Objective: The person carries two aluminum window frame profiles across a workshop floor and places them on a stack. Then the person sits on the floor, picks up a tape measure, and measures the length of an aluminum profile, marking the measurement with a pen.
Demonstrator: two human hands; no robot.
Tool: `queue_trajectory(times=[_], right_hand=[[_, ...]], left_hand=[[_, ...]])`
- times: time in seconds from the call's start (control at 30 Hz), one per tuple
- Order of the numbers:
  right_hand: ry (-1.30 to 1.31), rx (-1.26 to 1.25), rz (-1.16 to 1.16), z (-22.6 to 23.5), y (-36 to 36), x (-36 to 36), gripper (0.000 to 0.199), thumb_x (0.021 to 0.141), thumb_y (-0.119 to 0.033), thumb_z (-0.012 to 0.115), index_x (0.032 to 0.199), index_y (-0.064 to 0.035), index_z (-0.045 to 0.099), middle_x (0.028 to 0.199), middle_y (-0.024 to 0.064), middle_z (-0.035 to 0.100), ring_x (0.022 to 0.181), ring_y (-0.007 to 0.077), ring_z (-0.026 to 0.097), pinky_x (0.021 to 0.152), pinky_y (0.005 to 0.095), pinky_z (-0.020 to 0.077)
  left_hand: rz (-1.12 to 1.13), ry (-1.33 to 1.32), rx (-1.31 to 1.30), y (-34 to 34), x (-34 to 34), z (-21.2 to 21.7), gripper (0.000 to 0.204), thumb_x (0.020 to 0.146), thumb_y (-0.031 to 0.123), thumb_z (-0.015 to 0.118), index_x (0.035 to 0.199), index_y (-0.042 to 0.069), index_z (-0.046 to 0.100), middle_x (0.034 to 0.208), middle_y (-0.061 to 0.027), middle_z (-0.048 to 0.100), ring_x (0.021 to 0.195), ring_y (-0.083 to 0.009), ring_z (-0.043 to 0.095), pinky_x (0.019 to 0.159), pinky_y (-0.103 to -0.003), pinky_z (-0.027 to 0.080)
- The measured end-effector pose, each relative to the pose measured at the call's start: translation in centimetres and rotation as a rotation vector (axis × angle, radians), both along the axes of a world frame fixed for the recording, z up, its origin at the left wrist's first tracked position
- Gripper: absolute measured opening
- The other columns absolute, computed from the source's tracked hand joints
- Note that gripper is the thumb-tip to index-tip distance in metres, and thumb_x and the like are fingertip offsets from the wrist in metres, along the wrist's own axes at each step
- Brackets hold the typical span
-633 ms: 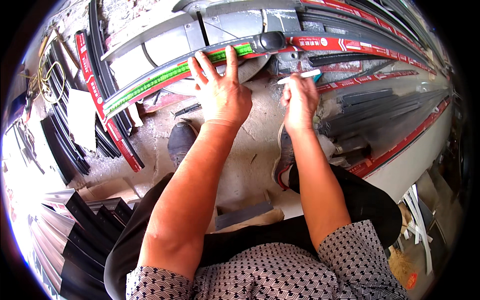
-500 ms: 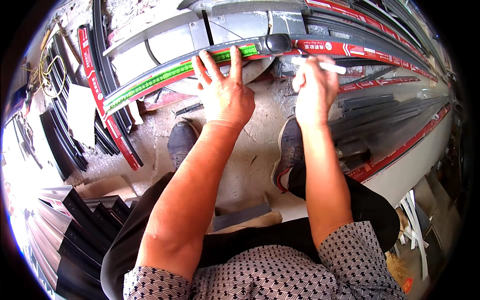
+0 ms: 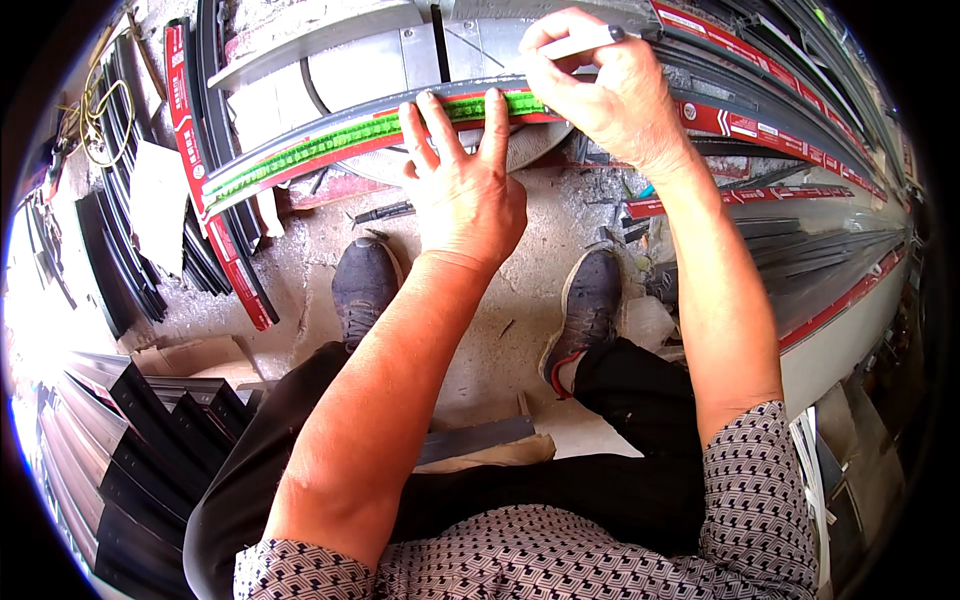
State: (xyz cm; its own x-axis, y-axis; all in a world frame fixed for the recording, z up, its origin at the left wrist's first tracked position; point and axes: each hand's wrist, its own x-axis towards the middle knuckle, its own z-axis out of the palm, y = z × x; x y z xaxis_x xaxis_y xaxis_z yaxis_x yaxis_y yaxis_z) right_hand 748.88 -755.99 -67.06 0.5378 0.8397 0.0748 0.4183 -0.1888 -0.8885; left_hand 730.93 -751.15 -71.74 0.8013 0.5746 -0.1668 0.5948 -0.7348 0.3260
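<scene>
My left hand (image 3: pixel 465 195) lies with its fingers spread on the green tape measure blade (image 3: pixel 350 137). The blade stretches along a long grey profile with red printed film (image 3: pixel 740 123), which runs across the far side in front of me. A white marker pen (image 3: pixel 578 43) is gripped between the fingers of my right hand (image 3: pixel 625 105). Its dark end points right. That hand is over the profile at the blade's right end and hides the tape measure's case.
Beneath the profile is a metal machine bed (image 3: pixel 385 60) with a dark slot (image 3: pixel 440 45). More red-filmed profiles (image 3: pixel 215 190) lie at left, near a yellow cord (image 3: pixel 105 125). Black profiles (image 3: pixel 130 440) are stacked at lower left. Plastic-wrapped profiles (image 3: pixel 800 255) lie at right.
My right hand has moved up and slightly left with the marker pen, from beside the profile to above it, covering the tape measure's case. My left hand stays on the blade.
</scene>
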Motion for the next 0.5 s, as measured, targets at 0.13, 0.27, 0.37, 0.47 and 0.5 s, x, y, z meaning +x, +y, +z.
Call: queue_trajectory(times=[0.13, 0.27, 0.37, 0.47, 0.5], right_hand=[[-0.074, -0.104, 0.137, 0.7, 0.8, 0.2, 0.011, 0.088, -0.008, 0.072, 0.098, -0.0021, 0.069, 0.089, 0.0091, 0.073, 0.082, 0.0171, 0.07, 0.076, 0.032, 0.0554], [-0.135, -0.129, 0.174, -0.7, 0.3, 0.4, 0.01, 0.096, -0.009, 0.072, 0.104, -0.0046, 0.071, 0.091, 0.0028, 0.073, 0.085, 0.0093, 0.068, 0.079, 0.0263, 0.0548], [-0.079, -0.196, 0.17, -0.8, 0.1, 0.4, 0.012, 0.094, -0.012, 0.074, 0.104, -0.0063, 0.073, 0.095, 0.0019, 0.074, 0.09, 0.0096, 0.07, 0.084, 0.0277, 0.0559], [-0.106, -0.224, 0.179, -0.9, 0.2, 0.4, 0.014, 0.094, -0.014, 0.075, 0.106, -0.0062, 0.074, 0.095, 0.0024, 0.075, 0.09, 0.0099, 0.07, 0.084, 0.0281, 0.0562], [-0.106, -0.232, 0.183, -0.8, 0.2, 0.4, 0.015, 0.094, -0.015, 0.076, 0.106, -0.0063, 0.074, 0.095, 0.0026, 0.075, 0.09, 0.01, 0.07, 0.084, 0.028, 0.0562]], left_hand=[[0.005, -0.015, 0.017, 0.2, -0.3, -0.4, 0.087, 0.08, 0.02, 0.062, 0.162, 0.025, 0.034, 0.158, -0.04, 0.018, 0.147, -0.061, 0.016, 0.107, -0.073, 0.033], [-0.004, -0.003, 0.016, 0.1, -0.1, -0.3, 0.087, 0.08, 0.021, 0.062, 0.162, 0.025, 0.033, 0.158, -0.0397, 0.018, 0.147, -0.0606, 0.017, 0.108, -0.072, 0.032], [-0.003, 0.001, 0.009, 0.0, -0.1, -0.3, 0.087, 0.08, 0.022, 0.062, 0.162, 0.025, 0.033, 0.158, -0.0395, 0.018, 0.148, -0.0601, 0.016, 0.108, -0.072, 0.032], [-0.007, -0.003, 0.014, 0.1, -0.2, -0.4, 0.087, 0.08, 0.022, 0.062, 0.162, 0.025, 0.033, 0.158, -0.0391, 0.017, 0.148, -0.0598, 0.016, 0.108, -0.072, 0.032], [-0.004, -0.003, 0.024, 0.1, -0.1, -0.3, 0.088, 0.08, 0.021, 0.064, 0.162, 0.025, 0.033, 0.158, -0.0392, 0.018, 0.148, -0.0593, 0.017, 0.106, -0.071, 0.034]])
